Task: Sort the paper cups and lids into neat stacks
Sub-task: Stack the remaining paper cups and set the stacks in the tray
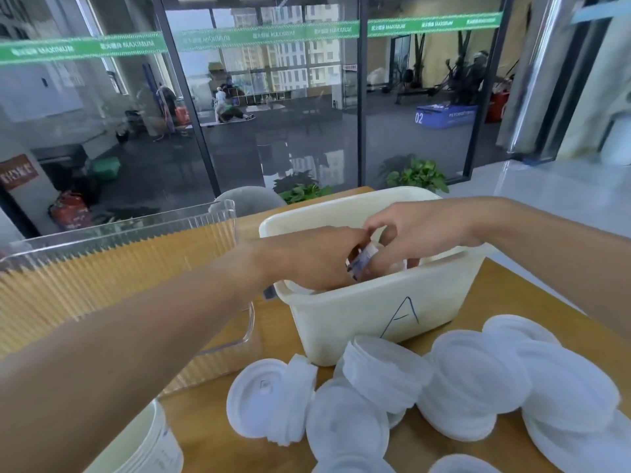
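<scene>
While both hands, left hand (pixel 317 257) & right hand (pixel 420 233), grip a cup (pixel 360 259) in the bin (pixel 375 315), lids (pixel 478 380) lie jumbled on the worktop (pixel 423 442); approx. halfway, I'd say.

A potted plant (pixel 418 174) stands before the glass wall (pixel 273 97).

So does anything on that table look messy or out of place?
Yes. The white plastic lids in front of the cream plastic bin marked A lie in toppled, leaning clumps rather than upright stacks. Both hands, left and right, are inside the bin, handling a cup.
</scene>
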Demonstrator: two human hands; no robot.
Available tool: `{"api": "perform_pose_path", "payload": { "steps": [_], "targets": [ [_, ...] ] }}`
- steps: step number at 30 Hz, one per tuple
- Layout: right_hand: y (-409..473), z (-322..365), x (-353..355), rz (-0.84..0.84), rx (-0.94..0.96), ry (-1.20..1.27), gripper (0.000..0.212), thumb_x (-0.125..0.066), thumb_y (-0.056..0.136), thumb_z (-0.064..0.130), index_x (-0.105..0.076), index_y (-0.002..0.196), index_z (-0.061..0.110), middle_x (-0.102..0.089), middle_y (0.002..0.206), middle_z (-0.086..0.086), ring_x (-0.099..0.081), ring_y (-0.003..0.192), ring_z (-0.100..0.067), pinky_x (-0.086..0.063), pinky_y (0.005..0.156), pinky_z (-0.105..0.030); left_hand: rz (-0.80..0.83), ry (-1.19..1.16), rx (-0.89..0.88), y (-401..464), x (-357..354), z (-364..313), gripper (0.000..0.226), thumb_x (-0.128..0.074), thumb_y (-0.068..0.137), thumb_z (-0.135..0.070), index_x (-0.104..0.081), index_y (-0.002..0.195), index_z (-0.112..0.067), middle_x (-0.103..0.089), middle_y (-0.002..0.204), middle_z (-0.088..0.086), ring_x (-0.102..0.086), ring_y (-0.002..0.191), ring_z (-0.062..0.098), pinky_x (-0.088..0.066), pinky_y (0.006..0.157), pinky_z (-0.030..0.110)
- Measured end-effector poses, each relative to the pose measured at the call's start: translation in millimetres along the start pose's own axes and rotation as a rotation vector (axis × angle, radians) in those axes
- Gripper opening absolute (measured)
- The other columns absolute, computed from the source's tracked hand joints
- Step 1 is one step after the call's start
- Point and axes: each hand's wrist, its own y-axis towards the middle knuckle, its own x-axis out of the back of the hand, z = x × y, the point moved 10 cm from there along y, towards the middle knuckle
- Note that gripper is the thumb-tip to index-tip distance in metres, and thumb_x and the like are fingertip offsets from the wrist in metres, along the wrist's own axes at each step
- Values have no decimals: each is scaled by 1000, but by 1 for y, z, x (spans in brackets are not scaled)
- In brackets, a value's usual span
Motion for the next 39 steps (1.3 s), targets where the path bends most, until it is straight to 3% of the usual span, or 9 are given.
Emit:
{"api": "perform_pose_path", "payload": {
  "steps": [2,7,11,17,21,25,29,33,39],
  "targets": [
    [-6,4,6,-83,34,71,42,-83,80,43,-66,117,32,-77,88,12,-72,84,-12,-56,67,-22,-73,-22,-5,-4,9,0,48,-73,94,-36,-51,135,-26,-64,104,-12,-58,91,9,-41,71,10],
    [-30,18,23,-310,88,237,47,-80,85,46,-64,126,29,-78,101,6,-76,87,-11,-62,83,-30,-189,-228,44,-32,34,8,25,-73,92,-44,-49,95,-37,-58,88,-12,-54,75,5,-40,61,16],
    [-53,37,29,-452,120,326,47,-77,86,49,-64,127,30,-75,104,10,-75,88,-6,-61,91,-35,-341,-299,124,-78,64,32,37,-72,88,-56,-59,112,-31,-66,101,-10,-63,87,9,-47,73,30],
    [-76,78,8,-567,217,358,26,-74,91,41,-69,115,35,-76,103,12,-72,89,-4,-59,92,-35,-436,-337,260,-178,95,66,53,-80,82,-52,-51,122,-33,-66,110,-16,-69,91,9,-54,67,17],
    [-74,105,-20,-590,264,340,22,-75,90,39,-70,111,36,-75,104,14,-70,96,-4,-56,86,-31,-352,-212,272,-238,91,71,41,-80,82,-54,-60,115,-41,-68,107,-13,-67,92,14,-59,83,42],
    [-71,140,-47,-590,331,275,20,-75,91,30,-69,111,33,-76,95,16,-68,91,2,-47,71,-12,-220,-83,365,-279,67,76,60,-82,80,-55,-47,125,-37,-65,109,-11,-64,92,9,-59,81,37],
    [-71,161,-71,-584,376,236,18,-75,91,29,-69,108,33,-75,96,14,-67,91,0,-46,74,-15,-176,37,372,-290,46,74,63,-74,87,-59,-46,132,-25,-63,121,-6,-60,104,17,-51,89,34],
    [-77,161,-90,-572,386,231,19,-76,91,30,-70,108,33,-75,99,14,-68,95,-5,-52,83,-25,-164,74,312,-295,24,70,71,-70,88,-64,-43,148,-40,-49,149,-16,-47,134,11,-38,99,28],
    [-89,143,-97,-594,373,242,17,-76,90,27,-71,104,35,-75,98,17,-69,93,-1,-54,90,-28,-162,20,320,-297,-19,74,81,-72,87,-62,-31,155,-45,-45,153,-17,-45,138,11,-38,96,30]
  ]
}}
